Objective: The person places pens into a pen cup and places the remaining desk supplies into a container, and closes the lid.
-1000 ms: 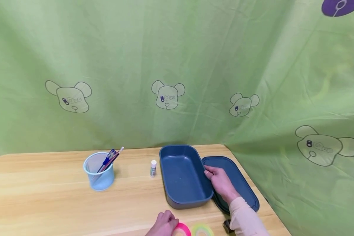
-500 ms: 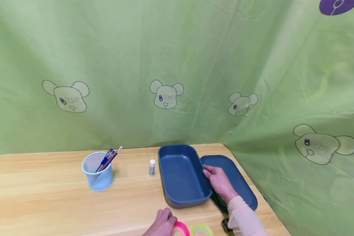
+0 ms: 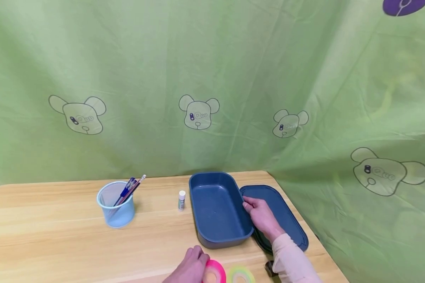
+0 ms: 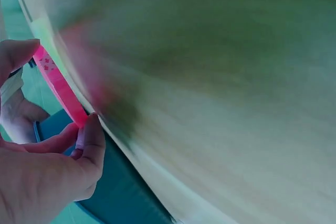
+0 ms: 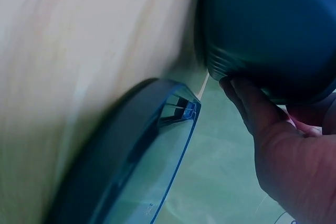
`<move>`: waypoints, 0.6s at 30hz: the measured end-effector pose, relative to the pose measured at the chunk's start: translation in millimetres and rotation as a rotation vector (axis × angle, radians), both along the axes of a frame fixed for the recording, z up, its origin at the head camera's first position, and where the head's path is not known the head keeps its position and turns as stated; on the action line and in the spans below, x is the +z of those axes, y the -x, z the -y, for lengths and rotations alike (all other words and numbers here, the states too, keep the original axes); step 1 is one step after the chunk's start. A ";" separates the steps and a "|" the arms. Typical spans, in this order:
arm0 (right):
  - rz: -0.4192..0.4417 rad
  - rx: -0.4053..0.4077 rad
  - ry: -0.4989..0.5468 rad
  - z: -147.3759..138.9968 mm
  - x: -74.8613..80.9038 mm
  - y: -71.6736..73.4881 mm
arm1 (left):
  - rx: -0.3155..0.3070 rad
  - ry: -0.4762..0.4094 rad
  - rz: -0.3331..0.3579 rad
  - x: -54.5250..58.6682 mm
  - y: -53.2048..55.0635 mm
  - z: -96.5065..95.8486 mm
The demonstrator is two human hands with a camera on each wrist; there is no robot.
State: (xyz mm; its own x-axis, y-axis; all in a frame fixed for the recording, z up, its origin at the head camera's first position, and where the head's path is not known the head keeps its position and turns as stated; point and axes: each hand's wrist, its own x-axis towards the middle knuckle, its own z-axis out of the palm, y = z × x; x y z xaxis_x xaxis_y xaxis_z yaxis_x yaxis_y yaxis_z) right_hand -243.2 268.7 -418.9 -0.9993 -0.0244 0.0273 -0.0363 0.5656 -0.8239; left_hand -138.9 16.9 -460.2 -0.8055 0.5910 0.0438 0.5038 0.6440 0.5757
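Note:
Near the front edge, my left hand point(image 3: 189, 267) pinches a bright pink roll of tape point(image 3: 218, 269) by its rim. In the left wrist view, the thumb and fingertips grip opposite ends of the pink roll point(image 4: 62, 88), close over the wood. A dark blue rectangular box point(image 3: 216, 214), open at the top with nothing inside, stands at centre right. My right hand point(image 3: 263, 218) holds its right wall, fingers against the outer side in the right wrist view. The box's blue lid point(image 3: 281, 210) lies beneath that hand, partly hidden by the box and arm.
A yellow-green tape roll point(image 3: 247, 273) lies right of the pink one, beside a small black object point(image 3: 270, 269) partly under the right sleeve. A glue stick point(image 3: 182, 200) stands left of the box. Farther left is a light blue mesh cup point(image 3: 120, 216) with pens point(image 3: 126, 192). Green curtains border the table.
My left hand has shifted slightly left and away from the front edge with the pink roll, more of which now shows. The right hand keeps its hold on the box. The head view drifts slightly.

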 end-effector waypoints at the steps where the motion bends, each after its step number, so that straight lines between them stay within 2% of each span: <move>1: -0.003 0.002 -0.004 0.2 0.4 0.2 | 0.004 -0.016 0.011 2.4 0.7 1.5; 3: -0.003 0.000 -0.014 0.6 1.3 0.6 | 0.013 -0.052 0.026 7.5 1.3 4.9; 10: -0.007 -0.004 -0.017 1.7 1.5 1.4 | 0.061 -0.159 0.205 31.6 -0.6 15.9; 15: 0.002 -0.008 -0.009 -0.1 0.1 0.1 | 0.071 -0.219 0.240 48.8 -0.3 22.8; 18: 0.008 -0.013 -0.003 -0.8 -1.3 -0.3 | 0.085 -0.229 0.229 59.4 0.9 26.2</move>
